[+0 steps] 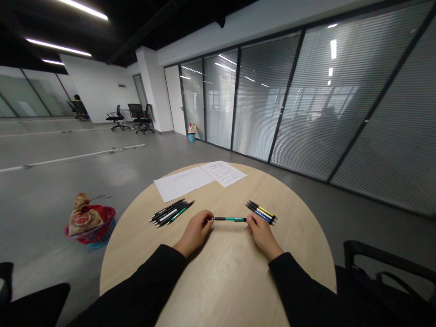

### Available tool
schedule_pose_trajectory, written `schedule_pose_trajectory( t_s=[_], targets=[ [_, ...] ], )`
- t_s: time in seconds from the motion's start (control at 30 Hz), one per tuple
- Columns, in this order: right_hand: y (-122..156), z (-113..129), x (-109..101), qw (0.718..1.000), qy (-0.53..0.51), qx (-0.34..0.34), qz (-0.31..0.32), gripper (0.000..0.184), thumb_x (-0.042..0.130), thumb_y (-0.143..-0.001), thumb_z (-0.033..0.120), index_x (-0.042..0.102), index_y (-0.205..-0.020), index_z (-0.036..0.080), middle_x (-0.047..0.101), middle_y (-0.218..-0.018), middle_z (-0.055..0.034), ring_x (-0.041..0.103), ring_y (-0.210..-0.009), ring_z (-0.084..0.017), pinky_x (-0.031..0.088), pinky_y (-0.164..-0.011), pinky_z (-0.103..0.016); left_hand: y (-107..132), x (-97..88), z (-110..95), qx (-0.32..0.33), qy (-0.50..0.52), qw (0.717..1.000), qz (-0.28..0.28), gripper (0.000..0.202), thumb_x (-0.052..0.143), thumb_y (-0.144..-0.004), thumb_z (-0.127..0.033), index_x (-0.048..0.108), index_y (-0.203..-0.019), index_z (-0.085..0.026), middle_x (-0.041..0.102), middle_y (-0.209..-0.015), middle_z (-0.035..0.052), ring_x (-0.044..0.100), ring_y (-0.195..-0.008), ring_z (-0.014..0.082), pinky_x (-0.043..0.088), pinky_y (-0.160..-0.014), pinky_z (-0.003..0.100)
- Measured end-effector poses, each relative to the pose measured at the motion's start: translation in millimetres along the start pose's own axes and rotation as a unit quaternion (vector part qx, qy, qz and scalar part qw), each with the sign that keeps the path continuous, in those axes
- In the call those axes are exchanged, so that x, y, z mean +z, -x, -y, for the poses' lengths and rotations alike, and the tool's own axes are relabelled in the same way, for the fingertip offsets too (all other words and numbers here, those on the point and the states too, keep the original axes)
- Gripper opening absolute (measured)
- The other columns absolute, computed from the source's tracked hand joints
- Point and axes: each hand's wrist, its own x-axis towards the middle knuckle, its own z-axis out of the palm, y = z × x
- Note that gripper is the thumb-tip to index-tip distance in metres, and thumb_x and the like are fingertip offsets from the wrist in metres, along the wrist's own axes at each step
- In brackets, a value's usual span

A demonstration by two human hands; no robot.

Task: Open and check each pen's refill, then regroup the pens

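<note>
A green and black pen is held level between my two hands, just over the tabletop. My left hand pinches its left end, and my right hand has closed fingers on the other end. Left of my left hand lies a pile of several pens, mostly black, with a white and a green one among them. A smaller group of pens, with yellow, white and blue barrels, rests just beyond my right hand.
Two printed paper sheets lie at the far side of the round wooden table. On the floor to the left stands a basket with a paper bag in it. A black chair is close at the right.
</note>
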Motion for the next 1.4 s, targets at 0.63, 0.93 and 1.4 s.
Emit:
schedule_pose_trajectory(
  t_s=[0.63,0.93,1.4],
  targets=[
    [0,1,1,1.0,0.011,-0.017,-0.008,0.041,0.038,-0.097,0.046,0.044,-0.064,0.022,0.047,-0.058,0.0024,0.046,-0.061,-0.016,0.032,-0.059,-0.028,1,-4.0,-8,-0.002,0.004,1.0,0.015,0.013,0.052,-0.09,-0.029,0.06,-0.088,-0.019,0.064,-0.081,0.0037,0.056,-0.07,0.0173,0.046,-0.067,0.029],
    [0,0,0,1.0,-0.006,-0.006,0.004,0.044,0.039,-0.097,0.049,0.047,-0.064,0.022,0.048,-0.056,0.0023,0.048,-0.057,-0.016,0.034,-0.057,-0.028,0,-4.0,-5,0.001,0.004,1.0,0.021,0.013,0.052,-0.09,-0.029,0.06,-0.087,-0.019,0.062,-0.078,0.0028,0.055,-0.068,0.0165,0.043,-0.065,0.028],
    [0,-7,5,0.997,-0.046,0.003,0.061,0.02,0.056,-0.086,0.033,0.068,-0.085,0.017,0.057,-0.066,0.0009,0.052,-0.059,-0.014,0.038,-0.055,-0.024,1,-2.8,-6,-0.01,0.001,0.999,0.036,0.018,0.051,-0.092,-0.033,0.058,-0.083,-0.019,0.063,-0.078,0.0037,0.055,-0.069,0.0179,0.043,-0.067,0.029]
  ],
)
